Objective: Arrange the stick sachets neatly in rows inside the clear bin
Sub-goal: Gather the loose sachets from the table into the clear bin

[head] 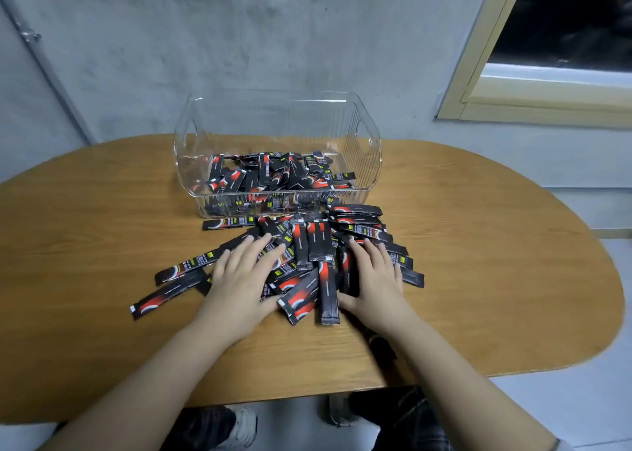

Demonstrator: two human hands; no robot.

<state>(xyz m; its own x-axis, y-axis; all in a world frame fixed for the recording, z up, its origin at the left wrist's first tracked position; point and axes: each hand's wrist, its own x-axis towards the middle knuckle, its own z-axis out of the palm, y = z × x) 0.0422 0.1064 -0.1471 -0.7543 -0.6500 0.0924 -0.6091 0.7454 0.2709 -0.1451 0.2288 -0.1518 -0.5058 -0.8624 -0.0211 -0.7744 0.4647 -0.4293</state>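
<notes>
A loose heap of black-and-red stick sachets [316,245] lies on the wooden table in front of the clear bin [369,142]. More sachets [270,175] lie jumbled on the bin's floor, not in rows. My left hand [239,276] rests flat on the left side of the heap, fingers spread. My right hand [374,279] lies flat on the right side, fingers spread, thumb against the sachets' lower ends. Neither hand grips a sachet. A few sachets [164,295] stick out to the left of the heap.
The oval wooden table [102,218] stands against a grey wall. The bin sits at the table's far middle. A window frame [513,84] is at the upper right. My shoes [239,426] show below the table's near edge.
</notes>
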